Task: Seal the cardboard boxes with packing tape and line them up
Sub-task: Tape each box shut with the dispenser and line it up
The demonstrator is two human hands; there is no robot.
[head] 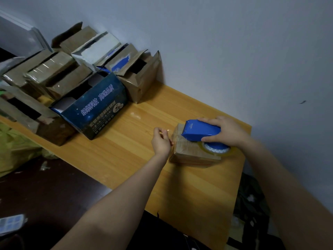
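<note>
Dragging the blue dispenser [203, 131], clasped by the right grip [227, 130], across the small box [191, 154] at 3 o'clock on the bench [189, 186] could wrinkle or skew the tape [226, 152] if the left grip [161, 141], seemingly pinching its loose end, slips.

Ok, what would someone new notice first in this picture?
The blue tape dispenser, gripped by the right hand on top of a small cardboard box at the near right end of the table, stands out first. The left hand sits curled at that box's left edge. Next comes the dark blue printed box fronting a heap of open cardboard boxes at the far left.
</note>
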